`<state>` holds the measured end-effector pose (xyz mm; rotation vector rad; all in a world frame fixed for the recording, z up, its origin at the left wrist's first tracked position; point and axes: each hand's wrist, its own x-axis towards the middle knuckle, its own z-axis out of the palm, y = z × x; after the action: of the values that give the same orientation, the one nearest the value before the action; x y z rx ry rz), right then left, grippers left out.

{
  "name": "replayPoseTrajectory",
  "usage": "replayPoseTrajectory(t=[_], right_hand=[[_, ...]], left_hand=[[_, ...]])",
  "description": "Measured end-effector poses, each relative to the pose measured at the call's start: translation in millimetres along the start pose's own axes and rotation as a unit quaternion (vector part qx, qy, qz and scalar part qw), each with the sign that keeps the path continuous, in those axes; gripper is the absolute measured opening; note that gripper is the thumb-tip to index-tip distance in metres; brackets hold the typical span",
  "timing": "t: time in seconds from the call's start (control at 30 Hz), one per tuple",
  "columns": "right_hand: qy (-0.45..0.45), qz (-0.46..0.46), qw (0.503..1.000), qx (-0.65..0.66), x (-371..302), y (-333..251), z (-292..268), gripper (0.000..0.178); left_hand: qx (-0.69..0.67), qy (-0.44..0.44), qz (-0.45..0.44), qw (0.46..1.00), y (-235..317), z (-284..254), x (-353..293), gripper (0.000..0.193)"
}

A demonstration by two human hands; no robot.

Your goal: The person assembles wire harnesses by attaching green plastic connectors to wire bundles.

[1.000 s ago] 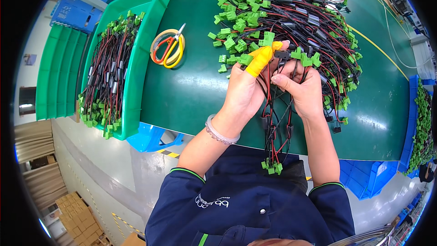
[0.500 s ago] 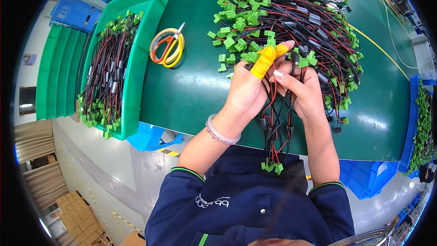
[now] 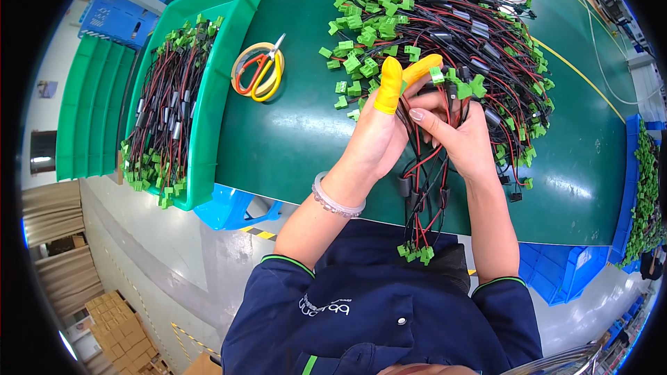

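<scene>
My right hand is closed around a small bundle of red-and-black cables. Their green connectors stick up past its fingers, while more green plugs hang at the lower end, in front of my shirt. Black cylinders sit along these hanging cables. My left hand wears yellow finger covers on thumb and forefinger. Those two digits are spread apart beside the bundle, and a green connector shows by the forefinger tip. Its other fingers are partly hidden behind the cables.
A large heap of similar cables lies just beyond my hands. To the left, a green bin holds more cables. Scissors rest on a tape roll. A blue bin of cables stands at far right.
My left thumb and forefinger have parted from a pinch near the green connectors. The thumb now points up. The right hand keeps its hold on the bundle, almost in place.
</scene>
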<state>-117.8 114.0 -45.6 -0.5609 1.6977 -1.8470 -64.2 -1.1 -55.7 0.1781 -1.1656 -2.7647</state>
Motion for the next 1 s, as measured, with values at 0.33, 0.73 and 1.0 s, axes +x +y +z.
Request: replayPoseTrajectory(t=[0.33,0.73,1.0], right_hand=[[0.06,-0.036,0.997,-0.007,-0.2,1.6,-1.4,0.011],[0.015,-0.024,0.999,-0.02,-0.3,-0.3,-3.6,0.011],[-0.024,-0.025,0.999,-0.018,-1.1,-0.4,-7.9,0.014]], left_hand=[[-0.008,-0.005,0.058,0.998,2.6,0.8,1.2,0.049],[-0.018,-0.003,0.018,1.0,0.6,3.7,-0.2,0.058],[-0.067,-0.002,0.026,0.997,4.6,4.2,-1.0,0.047]])
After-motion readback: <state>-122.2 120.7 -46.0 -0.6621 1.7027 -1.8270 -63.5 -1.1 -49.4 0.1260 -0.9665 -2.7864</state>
